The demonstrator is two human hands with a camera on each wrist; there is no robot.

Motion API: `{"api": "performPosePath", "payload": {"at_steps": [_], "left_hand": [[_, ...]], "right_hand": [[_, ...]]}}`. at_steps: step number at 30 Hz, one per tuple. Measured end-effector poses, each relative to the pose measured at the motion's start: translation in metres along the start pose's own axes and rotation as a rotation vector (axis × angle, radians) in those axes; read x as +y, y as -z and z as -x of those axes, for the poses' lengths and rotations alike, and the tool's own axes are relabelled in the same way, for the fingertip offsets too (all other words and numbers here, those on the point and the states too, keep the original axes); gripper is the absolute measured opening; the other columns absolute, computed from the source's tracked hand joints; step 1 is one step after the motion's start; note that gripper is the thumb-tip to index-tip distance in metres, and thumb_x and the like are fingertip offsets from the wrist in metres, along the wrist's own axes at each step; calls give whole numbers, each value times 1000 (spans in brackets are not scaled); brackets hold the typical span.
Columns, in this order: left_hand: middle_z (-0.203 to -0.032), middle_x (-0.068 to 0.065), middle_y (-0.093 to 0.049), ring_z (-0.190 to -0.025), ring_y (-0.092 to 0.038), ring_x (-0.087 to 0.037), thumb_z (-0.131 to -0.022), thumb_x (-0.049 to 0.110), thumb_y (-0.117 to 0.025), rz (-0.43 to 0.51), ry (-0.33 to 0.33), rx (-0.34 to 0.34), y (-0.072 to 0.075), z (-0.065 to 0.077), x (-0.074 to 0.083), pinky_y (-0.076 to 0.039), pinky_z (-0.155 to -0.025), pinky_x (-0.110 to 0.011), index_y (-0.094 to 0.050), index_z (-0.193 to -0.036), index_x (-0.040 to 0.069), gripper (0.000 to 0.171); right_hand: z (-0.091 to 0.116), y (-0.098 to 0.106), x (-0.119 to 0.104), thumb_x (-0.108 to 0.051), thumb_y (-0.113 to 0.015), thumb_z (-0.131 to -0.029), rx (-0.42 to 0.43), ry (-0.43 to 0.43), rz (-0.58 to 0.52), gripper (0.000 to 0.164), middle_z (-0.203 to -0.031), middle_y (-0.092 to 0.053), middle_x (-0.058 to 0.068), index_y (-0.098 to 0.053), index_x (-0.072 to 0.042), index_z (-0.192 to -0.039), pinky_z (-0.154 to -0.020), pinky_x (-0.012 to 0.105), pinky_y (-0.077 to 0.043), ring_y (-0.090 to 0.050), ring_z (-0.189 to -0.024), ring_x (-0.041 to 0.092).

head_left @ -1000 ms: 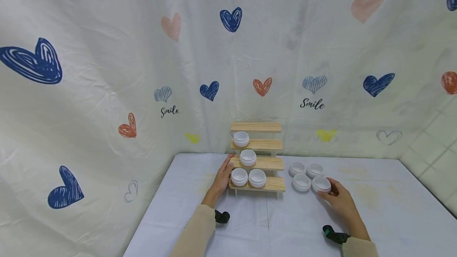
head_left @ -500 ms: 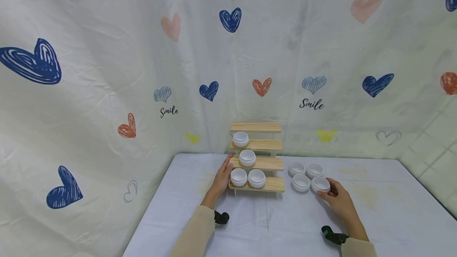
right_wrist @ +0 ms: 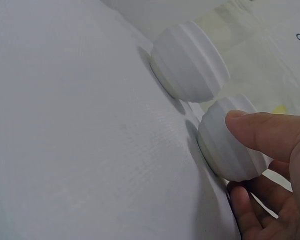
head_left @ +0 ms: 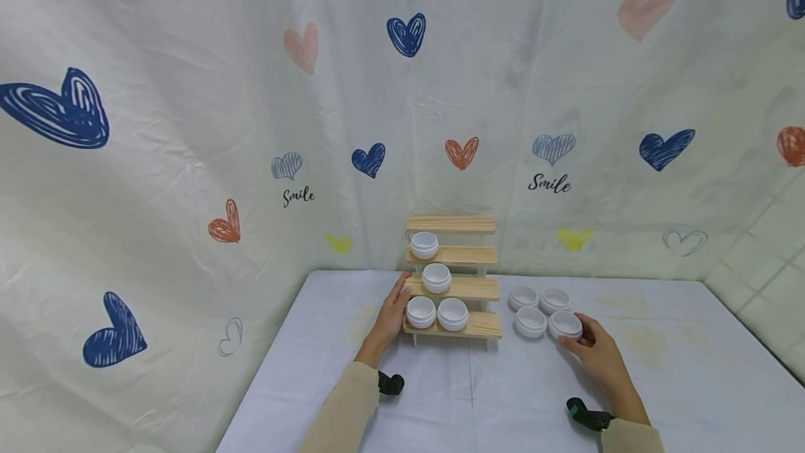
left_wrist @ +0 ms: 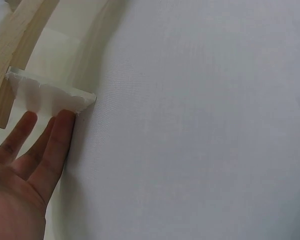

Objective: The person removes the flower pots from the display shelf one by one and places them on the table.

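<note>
A tiered wooden display rack [head_left: 465, 289] stands near the back of the table, its pale slats on white supports. Two small white bowls sit on its lowest step, the right one [head_left: 453, 314] beside the left one [head_left: 421, 312]; one bowl [head_left: 436, 278] is on the second step and another [head_left: 424, 245] on the third. My left hand [head_left: 391, 313] lies along the rack's left side, its straight fingers [left_wrist: 57, 142] against a white support [left_wrist: 47, 92]. To the right, my right hand [head_left: 594, 348] grips a white bowl [right_wrist: 230, 137] between thumb and fingers, down at the tabletop.
Close by the gripped bowl are three more white bowls: one to its left [head_left: 530, 322], one behind [head_left: 555, 300] and one at the back left [head_left: 523, 297]. A white cloth covers the table [head_left: 440, 404]. A heart-printed curtain [head_left: 503, 89] hangs behind the rack.
</note>
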State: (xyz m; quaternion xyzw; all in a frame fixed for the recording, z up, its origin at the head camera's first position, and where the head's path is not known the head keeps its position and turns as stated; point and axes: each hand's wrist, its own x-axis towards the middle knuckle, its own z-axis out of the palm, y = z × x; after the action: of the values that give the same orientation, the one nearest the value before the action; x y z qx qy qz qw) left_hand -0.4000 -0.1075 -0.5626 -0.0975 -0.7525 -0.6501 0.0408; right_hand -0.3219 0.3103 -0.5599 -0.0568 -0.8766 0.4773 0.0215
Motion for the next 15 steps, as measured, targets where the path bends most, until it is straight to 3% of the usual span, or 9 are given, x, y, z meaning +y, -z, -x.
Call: {"api": "performPosePath", "payload": {"at_steps": [7, 15], "left_hand": [[-162, -11, -41, -152, -32, -29, -110, 37, -43, -2, 8, 9, 0, -1, 0, -19, -126, -54, -38, -159, 30, 49], [-165, -12, -36, -155, -26, -34, -110, 35, -45, 11, 5, 6, 0, -3, -2, -18, -126, -57, -38, -159, 25, 51]], "right_hand": [[-2, 1, 2, -37, -72, -96, -4, -26, -6, 91, -154, -37, 33, -22, 3, -160, -73, 1, -35, -45, -135, 43], [-3, 0, 4, -45, -72, -95, 8, -34, -43, 96, -156, -37, 32, -20, 2, -161, -75, 1, -35, -43, -137, 40]]}}
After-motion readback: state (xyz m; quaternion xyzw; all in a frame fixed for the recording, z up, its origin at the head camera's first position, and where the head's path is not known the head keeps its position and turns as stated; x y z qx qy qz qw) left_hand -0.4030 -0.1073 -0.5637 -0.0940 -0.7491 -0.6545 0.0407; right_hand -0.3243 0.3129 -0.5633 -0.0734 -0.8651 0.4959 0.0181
